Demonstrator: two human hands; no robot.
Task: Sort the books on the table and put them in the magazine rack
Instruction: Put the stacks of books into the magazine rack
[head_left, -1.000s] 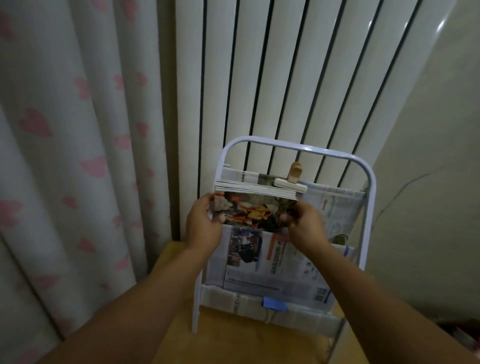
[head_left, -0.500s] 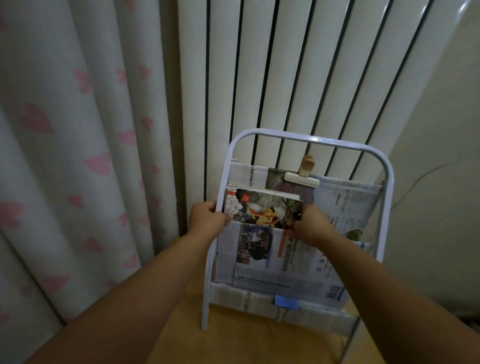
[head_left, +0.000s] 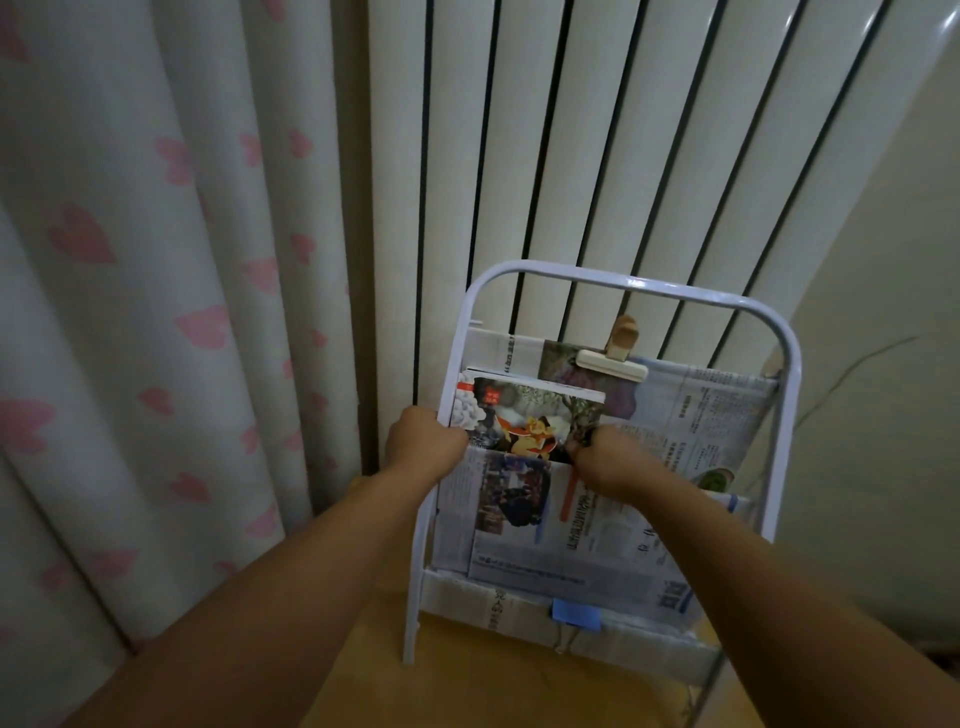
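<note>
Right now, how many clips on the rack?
2. A cream clip with a tan handle pinches the newspaper at the top of the rack; a blue clip sits on the bottom newspaper edge. Others may be hidden behind the papers or arms.

We are looking through a single head-worn wide-angle camera, facing forward and down along both forearms toward a white magazine rack (head_left: 613, 283) at arm's reach. The lens is sitting above and slightly left of the rack, bending the radiator (head_left: 597, 130) and the heart-print curtain (head_left: 156, 260) outward at the edges. We are working with no second view, so nothing is being shared.
</note>
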